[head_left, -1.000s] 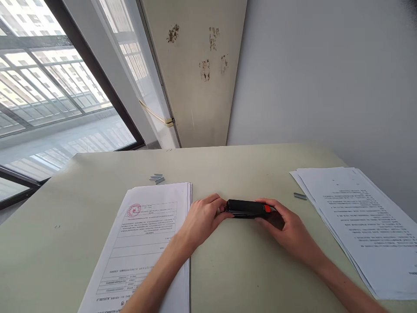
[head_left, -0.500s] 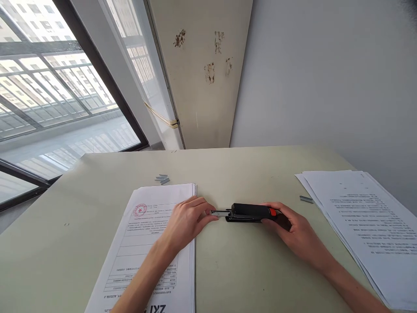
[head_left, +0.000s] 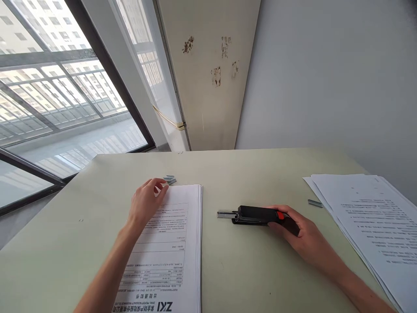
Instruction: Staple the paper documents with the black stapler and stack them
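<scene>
One black stapler with a red back end lies flat on the table, a bit right of the middle and nearer the front edge. Its metal tray pokes out of the nose toward the left. The right hand has the back end, fingers wrapped round it from the right and pressing it onto the table. The left hand is well apart from it, over the far left corner of the paper stack. Its fingers are loosely curled, thumb and forefinger nearly meeting, with nothing in them that I can see. The tips are just beside the staples, a few loose strips lying on the table right past the far edge of that stack. My two cents on doing this bit well: the strips look like they overlap, so I'd go for the top one only and pinch it by its long sides rather than the ends, since those things snap if you bend them. I'd also hold the stapler firmly flat so the tray sits level and doesn't skate about. Further out, a lone strip sits just beside a second stack, fanned along the right edge. A big window is off past the far left corner.
</scene>
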The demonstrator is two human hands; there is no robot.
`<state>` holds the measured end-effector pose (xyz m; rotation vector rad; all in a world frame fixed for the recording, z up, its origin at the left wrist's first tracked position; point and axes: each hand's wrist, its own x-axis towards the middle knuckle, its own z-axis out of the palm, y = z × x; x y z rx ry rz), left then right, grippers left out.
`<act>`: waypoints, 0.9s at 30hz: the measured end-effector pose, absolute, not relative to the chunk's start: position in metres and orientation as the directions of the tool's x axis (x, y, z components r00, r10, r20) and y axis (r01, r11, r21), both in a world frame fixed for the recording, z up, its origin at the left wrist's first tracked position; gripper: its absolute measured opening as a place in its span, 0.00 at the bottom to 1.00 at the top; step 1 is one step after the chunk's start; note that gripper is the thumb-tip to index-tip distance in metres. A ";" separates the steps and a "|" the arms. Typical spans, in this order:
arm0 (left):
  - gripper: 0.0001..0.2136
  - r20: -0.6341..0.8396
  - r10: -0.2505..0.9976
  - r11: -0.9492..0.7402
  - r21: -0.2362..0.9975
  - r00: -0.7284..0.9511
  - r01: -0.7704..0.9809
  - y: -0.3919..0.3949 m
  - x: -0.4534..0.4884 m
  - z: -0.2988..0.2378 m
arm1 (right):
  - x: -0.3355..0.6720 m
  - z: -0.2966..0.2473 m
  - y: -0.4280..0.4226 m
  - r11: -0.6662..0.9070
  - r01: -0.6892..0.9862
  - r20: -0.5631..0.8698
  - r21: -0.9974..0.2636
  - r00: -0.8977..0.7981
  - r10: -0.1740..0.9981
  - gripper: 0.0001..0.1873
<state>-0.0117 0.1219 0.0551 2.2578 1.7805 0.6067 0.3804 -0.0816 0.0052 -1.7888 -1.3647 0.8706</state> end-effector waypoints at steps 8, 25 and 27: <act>0.16 0.063 0.995 -0.088 0.286 0.073 0.954 0.148 -0.006 0.055 | 0.383 0.001 -0.082 -0.205 0.508 -0.106 -0.837 0.217 0.970 0.25; 0.17 0.121 0.982 -0.168 0.186 0.147 0.968 0.131 0.032 0.074 | 0.378 0.008 -0.082 -0.198 0.482 -0.108 -0.853 0.207 0.972 0.22; 0.17 0.100 0.979 -0.195 0.203 0.178 0.960 0.128 0.037 0.074 | 0.379 0.009 -0.082 -0.195 0.481 -0.104 -0.855 0.210 0.972 0.22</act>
